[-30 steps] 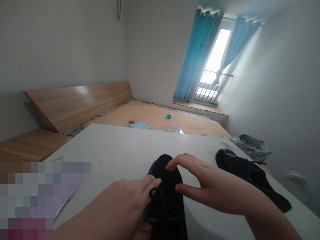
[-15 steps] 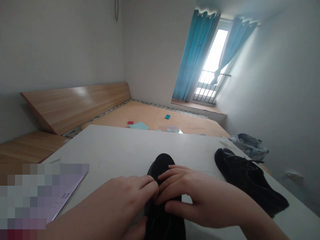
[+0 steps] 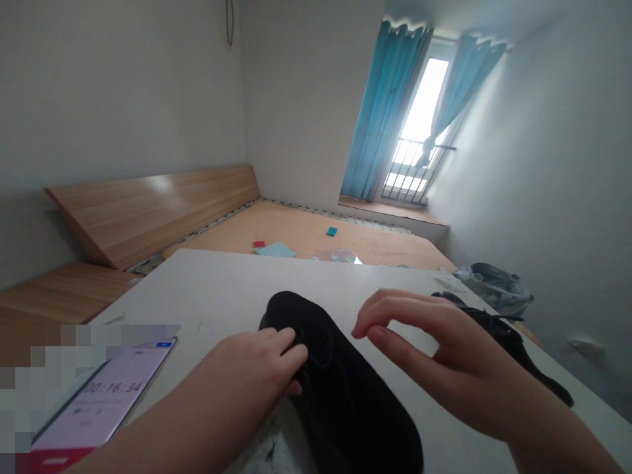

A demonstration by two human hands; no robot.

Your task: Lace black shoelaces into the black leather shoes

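Note:
A black lace-up shoe (image 3: 345, 388) lies on the white table (image 3: 222, 289), its toe pointing to the far left. My left hand (image 3: 251, 375) grips its near side by the laces, fingers closed on it. My right hand (image 3: 444, 362) hovers just above and to the right of the shoe, fingers curled and apart, holding nothing. A second black shoe (image 3: 518, 342) lies behind my right hand, partly hidden by it.
A phone (image 3: 103, 401) with a timer on its screen lies at the table's left front. Beyond the table stands a bare wooden bed frame (image 3: 306, 230) with small coloured items on it. A grey bag (image 3: 494, 286) sits by the right wall under the window.
The near shoe has been turned and pushed so its toe points left and farther away. My right hand lifted off it. The view shifted and the phone screen came into sight.

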